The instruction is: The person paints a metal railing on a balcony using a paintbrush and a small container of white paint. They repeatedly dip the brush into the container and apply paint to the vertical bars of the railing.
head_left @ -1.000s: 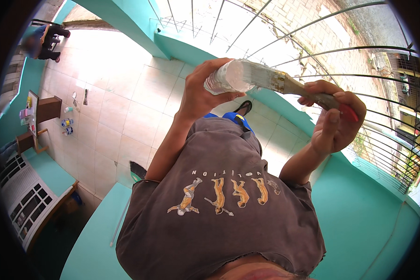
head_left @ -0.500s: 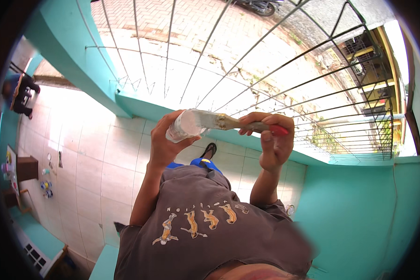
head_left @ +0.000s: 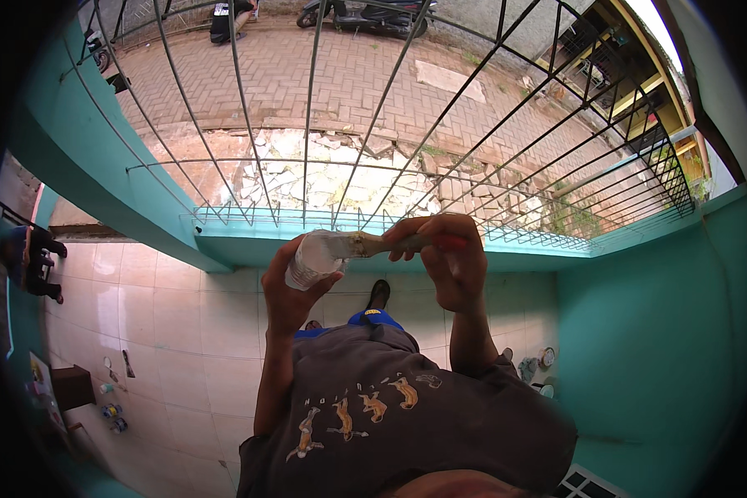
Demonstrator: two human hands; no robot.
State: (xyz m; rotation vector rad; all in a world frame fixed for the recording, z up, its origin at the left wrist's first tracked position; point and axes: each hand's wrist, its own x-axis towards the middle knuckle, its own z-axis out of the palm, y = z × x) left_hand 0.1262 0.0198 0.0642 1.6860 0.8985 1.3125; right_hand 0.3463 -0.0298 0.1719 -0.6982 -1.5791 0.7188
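My left hand is wrapped round a clear plastic cup, its fingers on one side and the thumb on the other. White material shows inside the cup, which tilts toward me. A paintbrush lies across between my hands. Its pale bristles reach into the mouth of the cup, and their tips are hard to tell from the white contents. Closed round the brush's red-ended handle is my right hand. Both hands are raised in front of my chest, close to the teal ledge.
Beyond the ledge stands a dark metal grille, with paving and a motorbike outside. At the far left a person sits. Small containers and a dark brush-like tool lie on the tiled floor; jars stand at right.
The paintbrush bristles have gone further into the cup, and my right hand has come closer to my left. My view has shifted, showing more of the paving outside.
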